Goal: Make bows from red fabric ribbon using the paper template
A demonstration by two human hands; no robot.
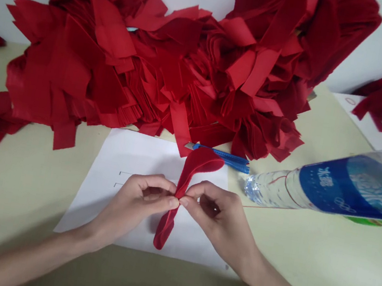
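red, soft-looking fabric made up the looped strip (182,185), pinched narrow at its waist, with a broad upper loop leaning toward the far right corner of a white sheet (93,200) and a slimmer lower loop pointing toward the sheet's near edge. the left hand (143,198) and right hand (222,209) gripped that waist between thumb and fingers, over the sheet on the table (304,252). along the table's far edge rose a heap of red strips (166,70).

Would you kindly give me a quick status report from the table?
Left hand and right hand pinching red strip mid-length. Strip looped at both ends, over white paper. Blue cutter close beyond its far loop.
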